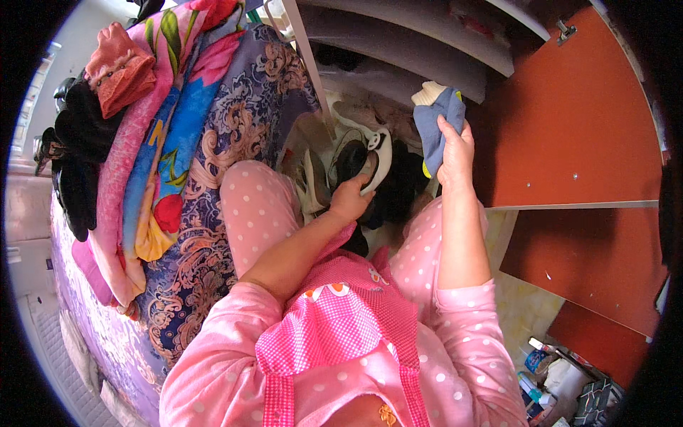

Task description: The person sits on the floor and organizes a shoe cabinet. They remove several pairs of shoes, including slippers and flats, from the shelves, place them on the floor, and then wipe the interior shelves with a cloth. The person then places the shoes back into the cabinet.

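Observation:
My left hand (351, 198) grips a white slipper or shoe (381, 163) with a panda-face decoration, low between my knees. Held up in my right hand (458, 153) is a folded blue-grey knitted item (435, 120), perhaps socks, with a cream ribbed cuff and yellow patches. Around the left hand stand other shoes, among them a pale one (316, 179) and a dark-lined one (349, 159). Dark items (397, 179) lie in shadow between the two hands; their kind is unclear.
On the left, a patterned bed cover (213, 197) carries a folded floral blanket (144, 160), coral knitwear (120, 72) and black garments (80, 133). Shelves (395, 48) rise ahead. An orange-red cabinet door (565, 123) stands at right, with a bin of small items (560, 373) below.

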Action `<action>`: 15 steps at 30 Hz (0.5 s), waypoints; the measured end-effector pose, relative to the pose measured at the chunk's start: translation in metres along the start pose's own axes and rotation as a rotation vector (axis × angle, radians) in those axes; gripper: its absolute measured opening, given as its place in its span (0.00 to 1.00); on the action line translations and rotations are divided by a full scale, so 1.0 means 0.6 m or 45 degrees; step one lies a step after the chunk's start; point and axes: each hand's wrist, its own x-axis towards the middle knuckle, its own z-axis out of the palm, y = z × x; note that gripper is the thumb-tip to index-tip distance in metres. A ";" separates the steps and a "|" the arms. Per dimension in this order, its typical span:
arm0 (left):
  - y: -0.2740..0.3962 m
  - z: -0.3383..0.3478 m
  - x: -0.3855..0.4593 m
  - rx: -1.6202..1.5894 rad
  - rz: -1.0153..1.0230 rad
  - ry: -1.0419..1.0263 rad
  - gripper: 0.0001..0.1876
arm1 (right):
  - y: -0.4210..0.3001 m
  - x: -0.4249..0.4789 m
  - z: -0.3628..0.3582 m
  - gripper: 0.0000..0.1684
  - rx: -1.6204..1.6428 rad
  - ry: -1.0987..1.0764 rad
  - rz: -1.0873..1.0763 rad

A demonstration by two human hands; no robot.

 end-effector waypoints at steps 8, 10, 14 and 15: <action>0.059 -0.087 0.056 -1.054 -0.104 -0.093 0.18 | 0.037 -0.045 0.024 0.31 -1.323 -0.675 -0.786; 0.095 -0.128 0.059 -1.223 -0.229 -0.206 0.21 | 0.036 -0.058 0.040 0.31 -1.534 -0.818 -0.859; 0.089 -0.168 0.055 -0.968 -0.104 -0.459 0.19 | 0.025 -0.039 0.040 0.27 -1.758 -0.504 -0.888; 0.084 -0.167 0.051 -0.814 -0.003 -0.424 0.18 | 0.027 -0.024 0.026 0.25 -1.847 -0.362 -0.827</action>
